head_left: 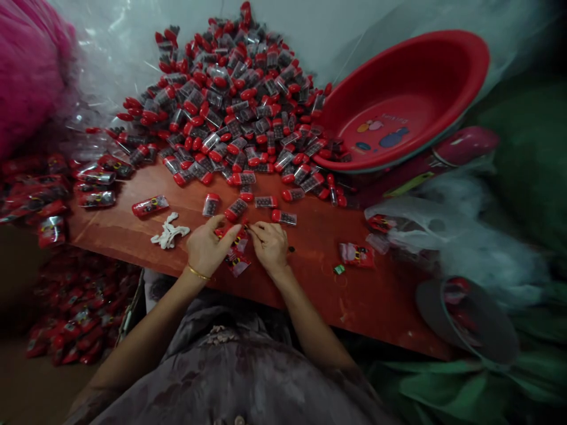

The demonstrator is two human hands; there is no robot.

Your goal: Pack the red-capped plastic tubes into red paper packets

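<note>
In front of me on the table, my left hand (pixel 207 247) curls around a small red printed plastic packet (pixel 237 261), thumb stretched across its top. My right hand (pixel 269 245) pinches at the packet's upper right edge, thumb and forefinger together. What exactly is between those fingertips is too small to make out. Just beyond the left fingers lies a clear container with a red cap and dark contents (pixel 235 209); fingers and container look close, and I cannot tell if they touch. More such containers, one upright-looking (pixel 211 205) and one on its side (pixel 284 217), lie nearby.
A big heap of red-capped containers (pixel 239 112) covers the table's back, beside a tilted red basin (pixel 398 118). White finger cots or scraps (pixel 169 231) and a red packet (pixel 150 205) lie left. Another packet (pixel 357 255) and a grey bowl (pixel 467 321) are right. Packets fill the lower left (pixel 80 313).
</note>
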